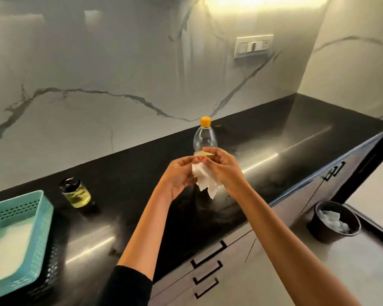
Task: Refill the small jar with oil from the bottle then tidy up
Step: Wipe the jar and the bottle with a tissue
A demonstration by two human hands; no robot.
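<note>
1. The pouring looks done. The small jar (76, 193) stands capped on the counter (274, 133), well left of the hands, with yellow oil inside.
2. The bottle (205, 138) stands upright with its orange cap (205, 121) on, just behind the hands. Its lower part is hidden.
3. The step in hand seems to be tidying. The left hand (181, 173) and right hand (223, 171) both pinch a crumpled white tissue (205, 183) with curled fingers. I cannot tell whether it touches the bottle.
4. The next move is probably to wipe off any oil. The tissue then goes in the bin (325, 230) on the floor at right, which already holds white paper.
</note>
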